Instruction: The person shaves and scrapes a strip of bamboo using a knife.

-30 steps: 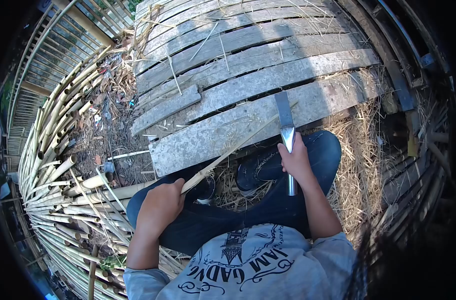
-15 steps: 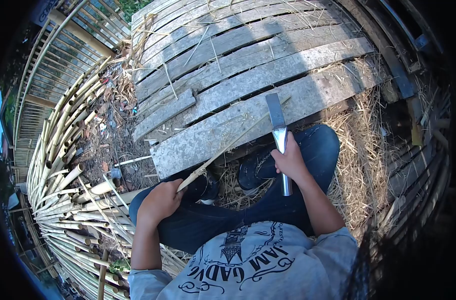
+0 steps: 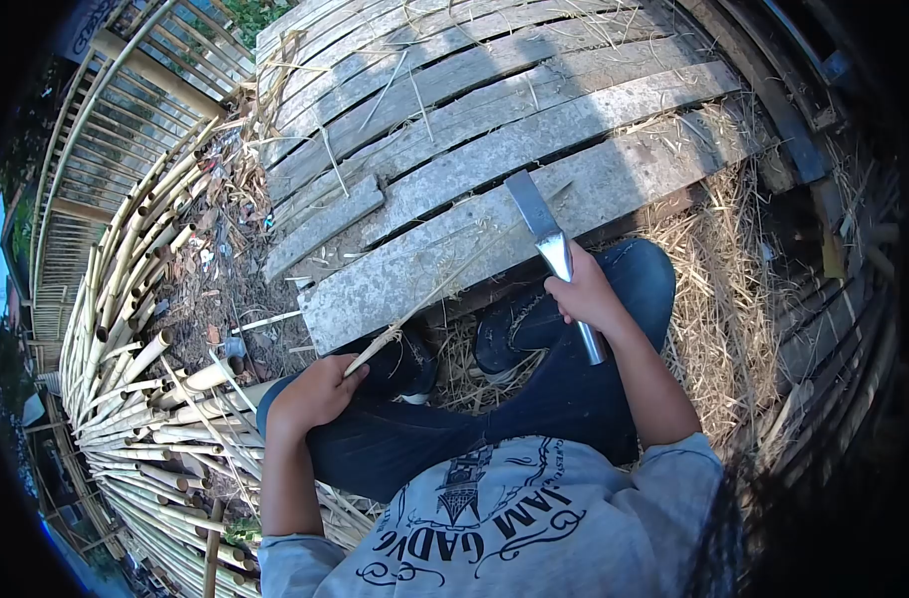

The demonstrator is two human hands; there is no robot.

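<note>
My left hand (image 3: 313, 397), low by my left knee, is closed around the near end of a thin bamboo strip (image 3: 429, 296). The strip slants up and right across the edge of the plank platform (image 3: 375, 289), with frayed fibres close to my fingers. My right hand (image 3: 586, 289) grips the shiny metal handle of a chopping knife (image 3: 532, 211) above my right knee. Its square-ended grey blade points up and to the left, over the front plank. The blade overlaps the strip's far part in view; I cannot tell whether they touch.
Stacked bamboo poles (image 3: 126, 269) fan out along the left side. A short loose board (image 3: 325, 231) lies on the platform among thin slivers. Straw-like shavings (image 3: 718, 299) heap up at the right, beside dark timbers (image 3: 788, 140). A bamboo fence (image 3: 126, 125) stands at the upper left.
The knife has tilted, its blade end swinging left and its handle end right and up. My right hand has risen slightly. My left hand still holds the strip, shifted a little left.
</note>
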